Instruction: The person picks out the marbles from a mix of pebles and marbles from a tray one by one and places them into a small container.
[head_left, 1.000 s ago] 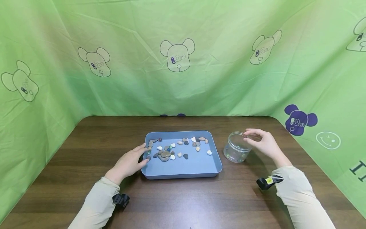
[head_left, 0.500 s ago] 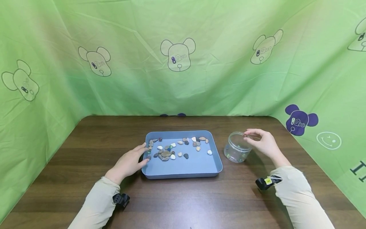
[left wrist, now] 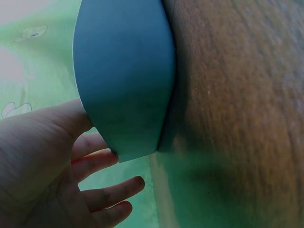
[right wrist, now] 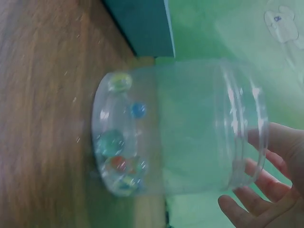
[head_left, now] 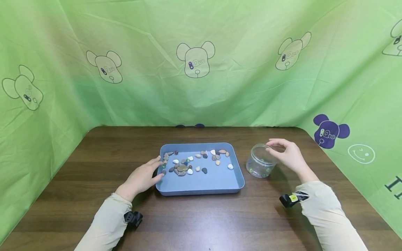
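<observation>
A blue tray (head_left: pixel 201 191) holds several pebbles (head_left: pixel 182 169) and a few marbles. My left hand (head_left: pixel 142 177) rests against the tray's left wall with relaxed fingers; the left wrist view shows the thumb and fingers (left wrist: pixel 109 192) on either side of the tray's corner (left wrist: pixel 123 71). A clear plastic jar (head_left: pixel 259 167) stands right of the tray with several coloured marbles (right wrist: pixel 114 142) on its bottom. My right hand (head_left: pixel 287 155) hovers over the jar's rim, fingers (right wrist: pixel 280 156) loosely spread and holding nothing that I can see.
The dark wooden table (head_left: pixel 201 223) is walled on three sides by a green cloth (head_left: pixel 194 87) with bear prints. Black wrist cameras (head_left: pixel 290 199) sit on both sleeves. The tray's corner (right wrist: pixel 142 23) lies just beyond the jar (right wrist: pixel 190 128).
The small dark thing pinched in my right fingertips over the jar is gone from them, and the fingers have loosened. The left hand has not moved.
</observation>
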Available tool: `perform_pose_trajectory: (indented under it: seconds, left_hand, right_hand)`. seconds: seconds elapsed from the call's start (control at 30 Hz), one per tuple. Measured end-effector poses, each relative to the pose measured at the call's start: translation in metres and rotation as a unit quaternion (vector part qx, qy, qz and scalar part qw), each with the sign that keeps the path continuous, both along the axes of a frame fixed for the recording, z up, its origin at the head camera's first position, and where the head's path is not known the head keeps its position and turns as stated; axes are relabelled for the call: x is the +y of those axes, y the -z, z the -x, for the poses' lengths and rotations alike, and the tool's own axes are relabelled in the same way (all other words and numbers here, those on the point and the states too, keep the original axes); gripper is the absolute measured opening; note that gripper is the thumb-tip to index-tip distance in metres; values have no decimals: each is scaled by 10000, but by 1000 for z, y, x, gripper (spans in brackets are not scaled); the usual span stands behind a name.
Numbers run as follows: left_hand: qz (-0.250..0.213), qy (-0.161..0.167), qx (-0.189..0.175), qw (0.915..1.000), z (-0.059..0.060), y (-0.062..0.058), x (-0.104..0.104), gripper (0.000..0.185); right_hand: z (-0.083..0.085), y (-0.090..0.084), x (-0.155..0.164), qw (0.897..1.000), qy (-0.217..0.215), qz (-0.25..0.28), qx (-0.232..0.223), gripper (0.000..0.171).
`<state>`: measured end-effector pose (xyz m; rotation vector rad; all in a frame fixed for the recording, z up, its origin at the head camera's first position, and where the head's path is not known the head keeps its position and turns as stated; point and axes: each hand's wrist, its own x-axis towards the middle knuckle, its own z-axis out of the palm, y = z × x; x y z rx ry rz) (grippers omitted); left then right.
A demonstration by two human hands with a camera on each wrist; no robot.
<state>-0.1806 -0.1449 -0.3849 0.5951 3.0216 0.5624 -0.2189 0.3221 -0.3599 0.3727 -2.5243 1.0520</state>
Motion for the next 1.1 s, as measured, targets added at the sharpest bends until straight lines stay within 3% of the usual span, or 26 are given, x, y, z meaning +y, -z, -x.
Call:
perform_pose_trajectory:
  seconds: [0.23,0.53,1.1]
  left_hand:
    - [-1,-6,16,10000,0,0,0,46]
    - [3,25,39,10000,0,1,0,46]
    - [-8,59,50,10000,0,0,0,46]
  right_hand:
    - [1,-14,-22,9994,-285,67,180,17]
    - [5,-29,-56,9976,-682,110,-4,17]
    - [13,-29,-102,9896,-1328,133,-533,17]
